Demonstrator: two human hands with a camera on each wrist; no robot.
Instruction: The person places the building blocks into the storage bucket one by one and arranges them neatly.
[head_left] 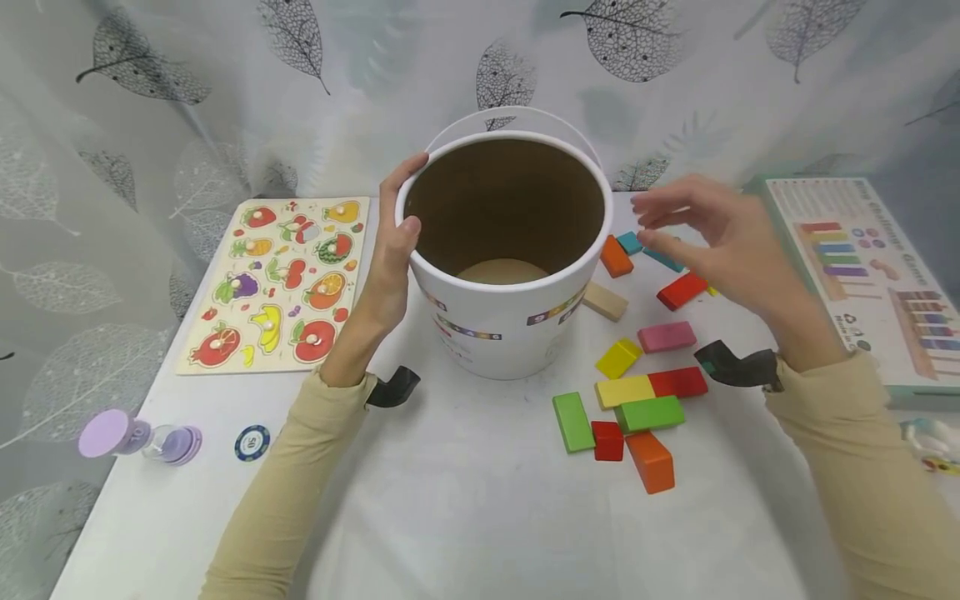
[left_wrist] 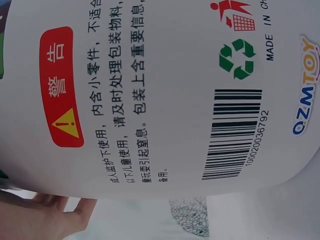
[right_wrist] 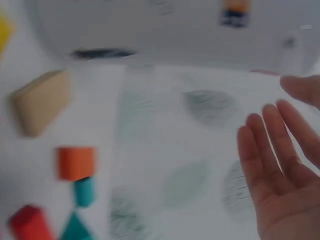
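A white bucket (head_left: 495, 333) stands on the table with its opening facing up and its thin handle (head_left: 517, 112) behind the rim. My left hand (head_left: 390, 258) grips the bucket's left side at the rim. In the left wrist view, printed text and a barcode (left_wrist: 232, 135) cover the bucket wall, with part of the left hand (left_wrist: 40, 217) below it. To the right of the bucket, my right hand (head_left: 720, 233) is raised above the blocks, holding nothing, its fingers loosely bent. Nearby lie a red block (head_left: 681, 292), an orange block (head_left: 616, 257) and a natural wood block (head_left: 604, 301).
More coloured blocks, including a green block (head_left: 573, 422), lie right of centre. A fruit puzzle board (head_left: 247, 333) is at the left, near a purple hourglass (head_left: 176, 444) and a poker chip (head_left: 252, 443). At the right lies a game box (head_left: 862, 250). A leaf-patterned curtain (head_left: 420, 67) hangs behind.
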